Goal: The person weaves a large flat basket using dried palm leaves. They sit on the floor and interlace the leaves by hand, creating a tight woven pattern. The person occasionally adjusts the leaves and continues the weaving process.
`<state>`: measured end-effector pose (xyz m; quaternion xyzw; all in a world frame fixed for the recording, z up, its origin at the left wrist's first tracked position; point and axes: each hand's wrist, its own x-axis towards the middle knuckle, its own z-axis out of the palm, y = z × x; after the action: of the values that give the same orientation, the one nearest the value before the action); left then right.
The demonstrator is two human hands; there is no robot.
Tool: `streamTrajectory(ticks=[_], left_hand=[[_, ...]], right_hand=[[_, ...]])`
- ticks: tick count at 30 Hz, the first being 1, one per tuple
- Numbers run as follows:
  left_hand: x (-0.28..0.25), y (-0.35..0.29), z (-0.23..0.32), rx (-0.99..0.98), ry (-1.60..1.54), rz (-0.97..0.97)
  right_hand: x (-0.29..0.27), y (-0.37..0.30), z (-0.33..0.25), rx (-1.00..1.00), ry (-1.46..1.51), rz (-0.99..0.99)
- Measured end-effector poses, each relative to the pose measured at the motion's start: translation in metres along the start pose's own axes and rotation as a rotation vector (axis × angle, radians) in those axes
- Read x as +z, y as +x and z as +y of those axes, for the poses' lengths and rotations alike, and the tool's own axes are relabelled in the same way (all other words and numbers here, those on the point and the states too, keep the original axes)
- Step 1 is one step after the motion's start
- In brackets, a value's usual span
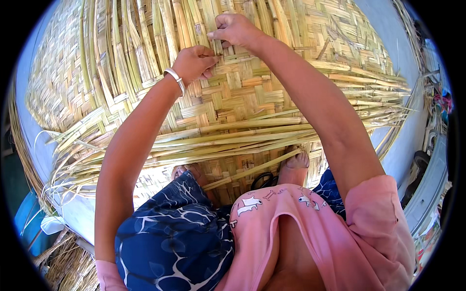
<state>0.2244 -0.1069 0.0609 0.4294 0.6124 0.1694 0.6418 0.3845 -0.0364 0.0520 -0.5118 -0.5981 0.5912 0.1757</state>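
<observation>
A large woven mat (pixel 233 92) of flat, yellow-green reed strips spreads out in front of me. Over its weave at the far side, my left hand (pixel 195 63), with a silver bangle at the wrist, is closed, thumb and fingertips pinching a thin reed strip (pixel 230 60). Slightly farther off and to the right, my right hand (pixel 237 32) is closed too, its curled fingers on an upright reed strip (pixel 211 13); the exact grip is partly hidden. Many loose upright strips (pixel 128 43) stand away from the weave left of the hands.
Loose strip ends (pixel 233 136) lie crosswise on the mat's near part. Black looped handles (pixel 264 180), perhaps scissors, rest between my bare feet (pixel 295 161). A blue object (pixel 30 220) and a straw heap (pixel 73 262) are at lower left; a grey-blue plastic container (pixel 429 186) stands right.
</observation>
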Motion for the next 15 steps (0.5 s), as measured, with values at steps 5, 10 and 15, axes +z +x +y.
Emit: streamTrajectory(ticks=[5, 10, 15], left_hand=[[0.001, -0.002, 0.002, 0.0, 0.025, 0.018], [-0.005, 0.0, 0.0, -0.025, -0.063, -0.044], [-0.001, 0.004, -0.004, -0.045, -0.085, 0.002]], right_hand=[[-0.007, -0.01, -0.001, -0.031, 0.132, -0.1], [-0.008, -0.015, -0.003, -0.018, 0.242, -0.134], [-0.008, -0.01, 0.006, -0.03, 0.306, -0.18]])
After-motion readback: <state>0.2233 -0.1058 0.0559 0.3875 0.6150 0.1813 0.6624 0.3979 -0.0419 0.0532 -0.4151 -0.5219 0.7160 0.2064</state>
